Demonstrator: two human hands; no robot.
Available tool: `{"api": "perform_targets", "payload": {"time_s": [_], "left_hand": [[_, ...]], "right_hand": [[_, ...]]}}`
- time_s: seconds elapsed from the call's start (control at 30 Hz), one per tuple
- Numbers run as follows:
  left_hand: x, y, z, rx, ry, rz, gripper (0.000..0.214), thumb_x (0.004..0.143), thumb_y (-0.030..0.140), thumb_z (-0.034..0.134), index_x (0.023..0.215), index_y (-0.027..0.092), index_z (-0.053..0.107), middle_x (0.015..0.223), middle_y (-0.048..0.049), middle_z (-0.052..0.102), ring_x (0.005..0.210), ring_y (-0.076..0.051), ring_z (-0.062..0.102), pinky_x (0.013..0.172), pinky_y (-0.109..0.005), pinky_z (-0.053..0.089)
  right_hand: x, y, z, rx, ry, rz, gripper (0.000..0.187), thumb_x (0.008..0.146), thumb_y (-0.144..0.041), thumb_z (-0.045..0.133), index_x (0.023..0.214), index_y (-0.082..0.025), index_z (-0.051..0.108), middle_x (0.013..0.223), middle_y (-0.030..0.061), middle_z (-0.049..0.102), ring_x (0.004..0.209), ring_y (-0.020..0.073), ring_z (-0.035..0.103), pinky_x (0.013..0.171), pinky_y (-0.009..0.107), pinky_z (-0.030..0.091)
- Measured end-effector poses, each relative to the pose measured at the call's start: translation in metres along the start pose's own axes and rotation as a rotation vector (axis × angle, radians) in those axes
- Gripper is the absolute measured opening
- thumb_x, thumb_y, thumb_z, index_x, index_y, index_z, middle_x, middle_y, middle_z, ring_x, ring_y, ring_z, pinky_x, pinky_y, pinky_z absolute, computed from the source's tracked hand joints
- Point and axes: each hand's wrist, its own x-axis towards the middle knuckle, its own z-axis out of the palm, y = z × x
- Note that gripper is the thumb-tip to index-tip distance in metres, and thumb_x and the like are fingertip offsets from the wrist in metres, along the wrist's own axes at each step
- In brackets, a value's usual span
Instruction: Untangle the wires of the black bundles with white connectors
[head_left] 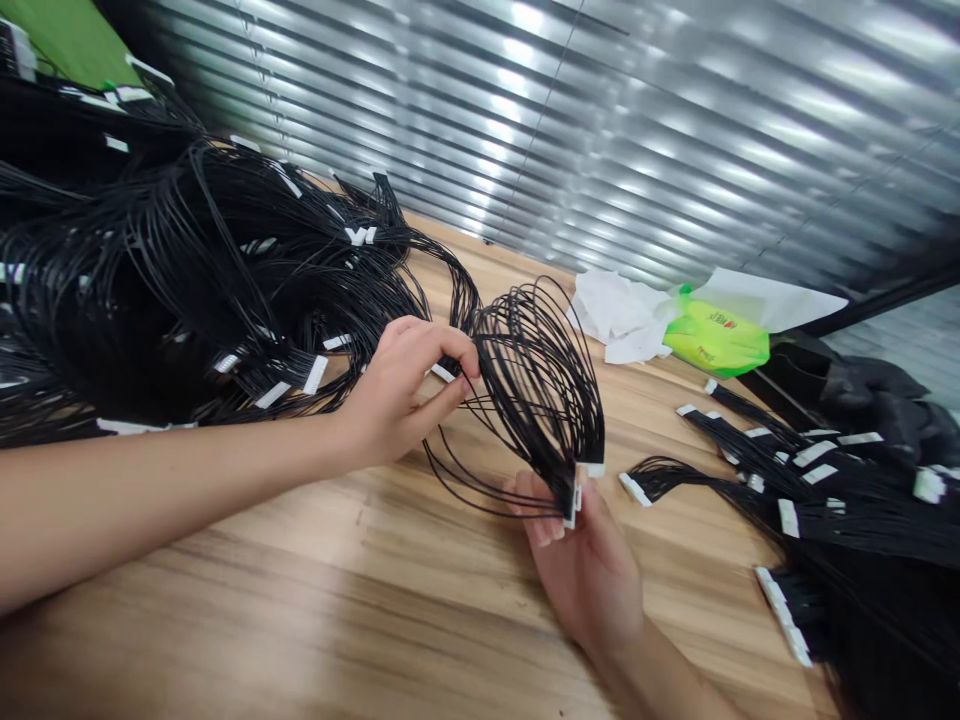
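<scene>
View: I had the head camera, tilted, looking down on a wooden tabletop (pixel 322 570) with both hands over it.

Left hand (pixel 397 395) grip: narrow. Thumb and fingers pinched a few strands of the wire bundle (pixel 534 385), near the middle of the tabletop.

Right hand (pixel 589 570) grip: palm up, curled, holding the bundle's gathered end at the white connectors (pixel 574 500).

Wire bundle: thin black wires, looped in an arc between my two hands and lifted off the tabletop. A few strands sagged loose below the left hand's pinch.

Left pile: a big tangle of black wire harnesses (pixel 187 280) with white connectors, on the tabletop just beside the left hand.

Right pile: more black harnesses (pixel 810 500), connectors splayed out, near the right hand but not touching it.

Far edge: crumpled white paper (pixel 619 315) and a green plastic bag (pixel 712 340) sat side by side, with a black bag (pixel 877 400) past the tabletop's right corner.

Background: metal window blinds (pixel 540 130) ran behind the tabletop.
</scene>
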Motion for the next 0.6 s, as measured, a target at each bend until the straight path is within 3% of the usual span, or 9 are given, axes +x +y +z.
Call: {"api": "perform_targets", "payload": {"time_s": [0.17,0.23,0.33,0.4,0.5,0.6], "left_hand": [[-0.0031,-0.0022,0.0036,-0.076,0.008,-0.108,0.006,0.086,0.014,0.052,0.089,0.017,0.057,0.09,-0.0033,0.063,0.087,-0.017,0.057,0.083,-0.033,0.043],[-0.0028,-0.0028,0.0035,-0.068,0.045,-0.109,0.007,0.087,0.016,0.054,0.091,0.018,0.059,0.089,-0.0015,0.064,0.088,-0.016,0.057,0.088,-0.034,0.042],[-0.0009,-0.0029,0.0023,0.012,0.051,-0.107,0.009,0.086,0.019,0.06,0.095,0.021,0.062,0.094,0.0027,0.066,0.1,-0.015,0.055,0.109,-0.039,0.025],[0.0004,-0.0026,0.002,0.033,0.048,-0.146,0.012,0.083,0.022,0.065,0.095,0.022,0.063,0.099,0.0034,0.066,0.104,-0.015,0.055,0.112,-0.039,0.018],[0.0006,-0.0028,0.0032,-0.037,0.06,-0.207,0.012,0.082,0.021,0.066,0.093,0.021,0.064,0.1,0.0016,0.064,0.101,-0.016,0.055,0.1,-0.034,0.034],[-0.0008,-0.0041,0.0056,-0.262,0.091,-0.198,0.014,0.085,0.02,0.061,0.099,0.02,0.063,0.1,-0.0007,0.062,0.1,-0.015,0.056,0.094,-0.031,0.04]], "right_hand": [[-0.006,0.0066,-0.0045,-0.061,-0.064,-0.004,0.035,0.08,-0.046,0.066,0.057,-0.022,0.054,0.049,-0.0047,0.046,0.048,0.012,0.035,0.054,0.029,0.041],[-0.0068,0.0072,-0.0044,-0.057,-0.077,-0.01,0.035,0.08,-0.046,0.066,0.057,-0.022,0.055,0.049,-0.0047,0.047,0.047,0.0117,0.035,0.054,0.029,0.042],[-0.0071,0.0066,-0.0029,-0.037,-0.099,0.005,0.034,0.079,-0.045,0.068,0.058,-0.022,0.055,0.049,-0.0052,0.046,0.046,0.0111,0.035,0.053,0.029,0.044],[-0.0074,0.0061,-0.0021,-0.032,-0.11,0.029,0.032,0.078,-0.044,0.069,0.06,-0.021,0.057,0.049,-0.0052,0.046,0.047,0.0111,0.037,0.054,0.029,0.045],[-0.0079,0.0058,-0.0017,-0.025,-0.123,0.027,0.033,0.08,-0.043,0.068,0.058,-0.02,0.057,0.049,-0.0046,0.047,0.047,0.0109,0.039,0.055,0.029,0.046],[-0.0086,0.0058,-0.0017,-0.009,-0.144,0.043,0.033,0.08,-0.043,0.069,0.058,-0.02,0.057,0.048,-0.0052,0.047,0.046,0.0104,0.039,0.055,0.028,0.046]]}}
